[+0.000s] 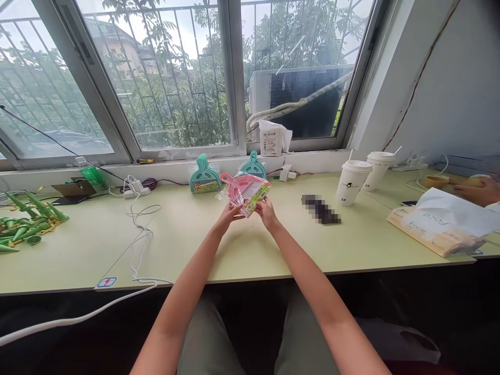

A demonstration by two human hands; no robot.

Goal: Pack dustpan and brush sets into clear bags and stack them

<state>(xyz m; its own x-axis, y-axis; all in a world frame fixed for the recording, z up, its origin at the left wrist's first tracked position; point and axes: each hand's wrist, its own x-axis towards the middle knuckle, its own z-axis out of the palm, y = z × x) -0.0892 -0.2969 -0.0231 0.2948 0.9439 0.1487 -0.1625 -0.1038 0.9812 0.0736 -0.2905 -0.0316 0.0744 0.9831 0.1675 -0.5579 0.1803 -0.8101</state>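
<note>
A pink mini dustpan and brush set [246, 190], in clear plastic wrap with a colourful label, is held up in front of me above the table. My left hand [229, 216] grips its lower left edge. On its lower right side, by the label, my right hand [266, 211] pinches the pack. Behind it, a stack of green dustpan sets [205, 174] stands upright against the wall below the window. More green dustpans [253, 164] stand just right of that stack, partly hidden by the pink set.
Two white lidded cups [353, 182] with straws and a tissue pack [433, 224] are on the right. A pixelated dark item [321, 209] lies nearer the middle. White cables [136, 245] cross the table at left, beside green cone-shaped pieces [31, 221]. Another person's hand [478, 187] shows far right.
</note>
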